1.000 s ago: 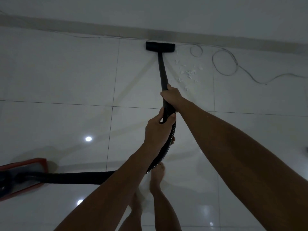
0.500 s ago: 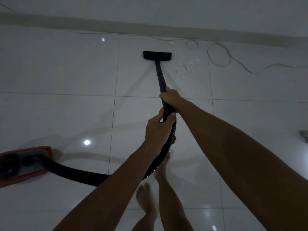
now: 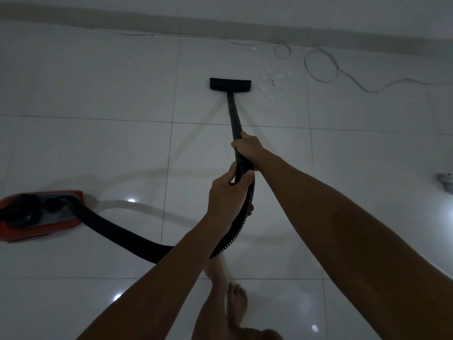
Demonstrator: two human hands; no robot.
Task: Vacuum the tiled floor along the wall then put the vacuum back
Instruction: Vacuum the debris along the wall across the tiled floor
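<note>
Pale glossy tiles (image 3: pixel 98 148) run up to a wall (image 3: pixel 245 8) with a darker skirting strip along its foot; the light is dim. On the floor lies the black nozzle (image 3: pixel 230 84), flat on a tile and apart from the wall, with a scatter of white scraps (image 3: pixel 273 78) just beside its right end. A thin cable (image 3: pixel 318 67) loops along the wall nearby. From the nozzle a black tube (image 3: pixel 234 116) slants back to the right hand (image 3: pixel 247 147), whose fingers curl round it. Just behind, the left hand (image 3: pixel 226 200) grips the ribbed hose (image 3: pixel 117 229) where it meets the tube. That hose curves left to the red vacuum (image 3: pixel 36 217) on the floor. Bare feet (image 3: pixel 236 303) show below, one blurred. At the right edge sits a small grey object (image 3: pixel 446 180), perhaps metal.
</note>
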